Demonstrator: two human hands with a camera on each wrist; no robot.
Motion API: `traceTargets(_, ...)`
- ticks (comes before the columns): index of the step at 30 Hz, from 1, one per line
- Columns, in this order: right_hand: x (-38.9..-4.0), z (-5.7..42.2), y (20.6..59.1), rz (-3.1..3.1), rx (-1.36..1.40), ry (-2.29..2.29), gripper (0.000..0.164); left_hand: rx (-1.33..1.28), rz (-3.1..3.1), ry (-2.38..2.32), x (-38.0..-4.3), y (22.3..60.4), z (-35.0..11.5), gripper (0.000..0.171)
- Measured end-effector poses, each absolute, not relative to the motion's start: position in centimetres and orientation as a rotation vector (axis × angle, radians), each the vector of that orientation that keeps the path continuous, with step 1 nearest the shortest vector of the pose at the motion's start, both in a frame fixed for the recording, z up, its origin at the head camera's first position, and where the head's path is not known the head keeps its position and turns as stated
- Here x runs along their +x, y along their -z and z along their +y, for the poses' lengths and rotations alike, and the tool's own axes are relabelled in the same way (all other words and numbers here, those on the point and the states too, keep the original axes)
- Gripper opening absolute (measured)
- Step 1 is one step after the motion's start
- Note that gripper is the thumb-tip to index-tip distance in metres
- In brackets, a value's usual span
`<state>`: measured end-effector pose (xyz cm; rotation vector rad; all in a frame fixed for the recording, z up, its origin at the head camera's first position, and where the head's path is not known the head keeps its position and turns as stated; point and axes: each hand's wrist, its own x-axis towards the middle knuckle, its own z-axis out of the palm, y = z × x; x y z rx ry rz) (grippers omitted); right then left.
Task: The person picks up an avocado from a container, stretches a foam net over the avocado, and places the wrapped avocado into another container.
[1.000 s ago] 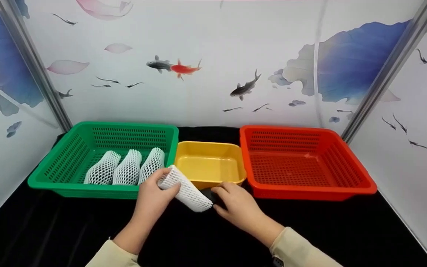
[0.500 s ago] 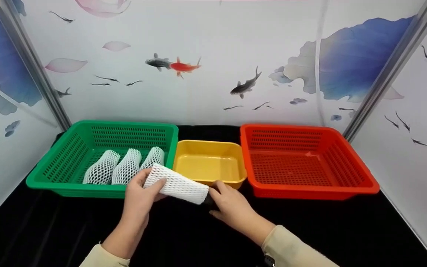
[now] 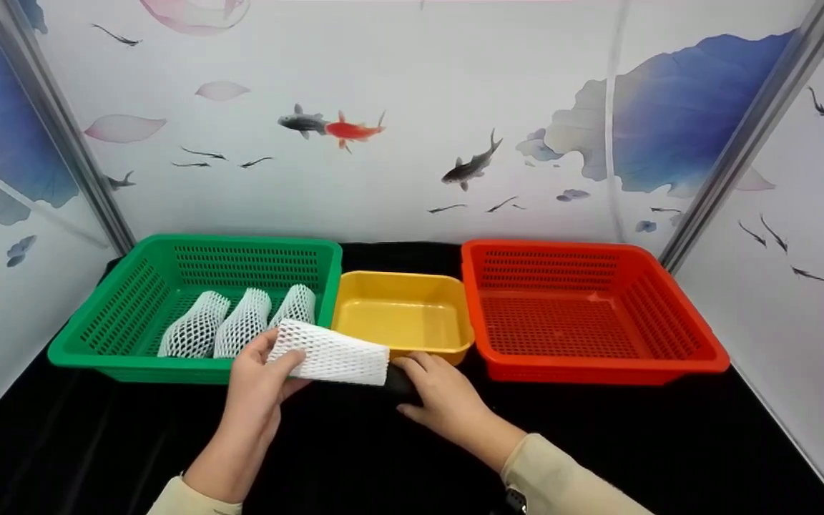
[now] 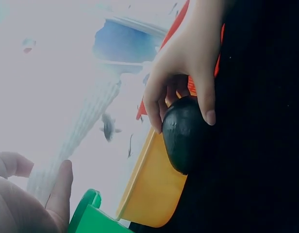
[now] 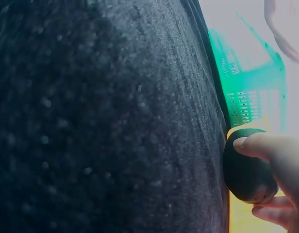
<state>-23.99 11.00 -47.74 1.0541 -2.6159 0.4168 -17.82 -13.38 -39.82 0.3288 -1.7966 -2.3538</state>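
Note:
In the head view my left hand [image 3: 254,400] pinches a white foam net sleeve [image 3: 337,354] near its left end, thumb on top. The sleeve stretches out sideways, its other end overlapping a dark avocado [image 3: 401,383]. My right hand [image 3: 448,393] grips the avocado, mostly hidden by the fingers in the head view. From the left wrist, the avocado [image 4: 184,136] shows smooth, oval and dark green, held between thumb and fingers; the sleeve [image 4: 86,121] looks pale and washed out. Seen from the right wrist, my thumb lies across the avocado [image 5: 249,172].
At left stands a green basket [image 3: 72,355] with three bulging white foam sleeves [image 3: 242,325] inside. A yellow basin [image 3: 398,315] sits in the middle, and a red basket [image 3: 598,368] at right. Black cloth [image 3: 383,465] covers the table; printed wall panels [image 3: 398,193] rise behind.
My left hand has moved left and slightly down, turning the sleeve from a steep slant to nearly level. My right hand has shifted slightly left, still holding the avocado.

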Motion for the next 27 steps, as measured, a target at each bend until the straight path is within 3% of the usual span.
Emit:
traceTargets(6,-23.7,11.4,47.8,-2.598,1.056,-0.521,0.059,0.344,-1.790,2.392,-17.9,40.0,-13.7,0.053)
traceTargets(27,-20.5,14.2,43.2,-2.254,1.070,-0.732,0.063,0.329,-1.701,2.443,-17.5,39.6,-14.2,0.042)
